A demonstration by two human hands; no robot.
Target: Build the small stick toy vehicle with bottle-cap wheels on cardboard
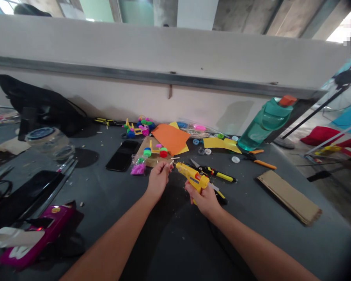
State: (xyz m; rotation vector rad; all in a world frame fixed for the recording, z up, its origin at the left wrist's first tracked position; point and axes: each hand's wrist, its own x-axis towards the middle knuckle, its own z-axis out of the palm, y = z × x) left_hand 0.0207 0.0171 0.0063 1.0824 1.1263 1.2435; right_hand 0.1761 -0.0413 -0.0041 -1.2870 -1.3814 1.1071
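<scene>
My right hand [203,197] is wrapped round the grip of a yellow glue gun [192,175], whose nozzle points left. My left hand [158,178] pinches a thin white stick [172,161] close to that nozzle; whether the two touch I cannot tell. Just beyond my left hand are a small yellow frame with coloured wheels [155,151] and a clear bag of purple pieces [138,168]. Scissors with yellow and black handles [219,174] lie behind the glue gun, and another yellow-black tool is partly hidden beneath it.
An orange sheet [171,137] and yellow strips [222,144] lie at the back. To the right are a teal bottle [265,125], orange-handled pliers [260,159] and folded cardboard [289,195]. A black phone [123,155], clear jar [51,142] and magenta power strip [42,234] are leftward.
</scene>
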